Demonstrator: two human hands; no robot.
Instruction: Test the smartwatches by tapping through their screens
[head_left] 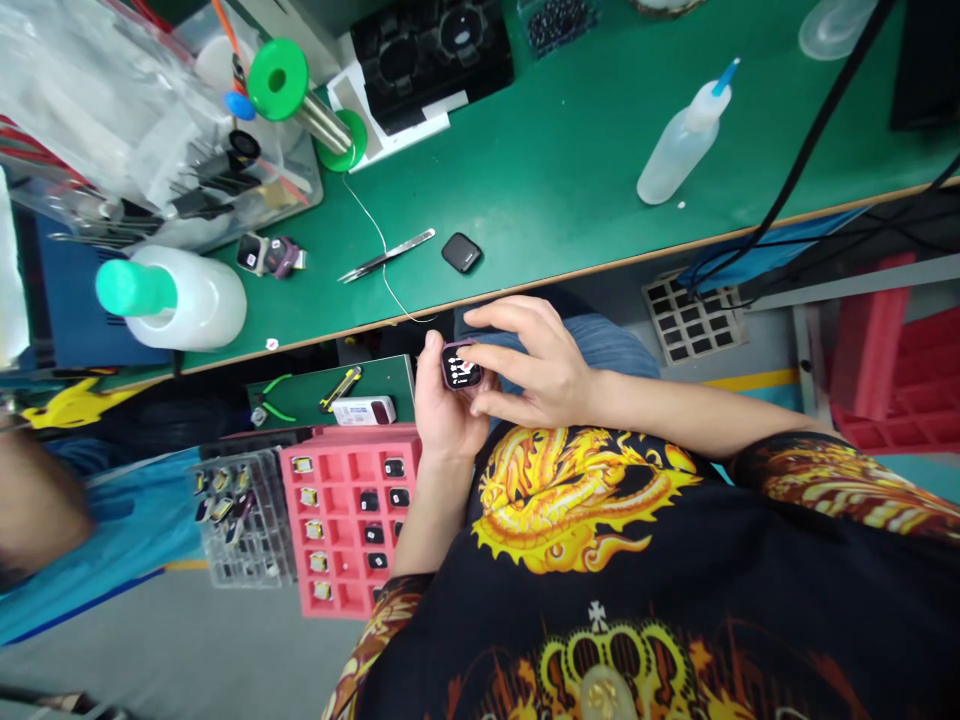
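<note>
The left hand (448, 405) is clamped on 1 smartwatch (461, 366), thumb at its side, holding it screen up just off the bench's near edge. The right hand (541, 370) has its fingers spread apart, with 1 fingertip at the lit screen. Left of the left forearm is a pink tray (339, 535) with small parts in its compartments, and beside that a clear tray (281, 560). Past the pink tray's far edge, a white device (363, 411), a yellow cutter (341, 388) and green-handled pliers (276, 400) lie on a lower green board (394, 385). On the green bench (555, 190), along the near edge, are a white bottle (199, 298) with a green cap, 2 watches (271, 256), tweezers (386, 256) crossing a thin wire (367, 213), and a black square case (462, 253). Farther right lies a clear bottle (677, 152) with a blue tip. Toward the far edge are a green spool (279, 80) and a black tray (431, 55).
</note>
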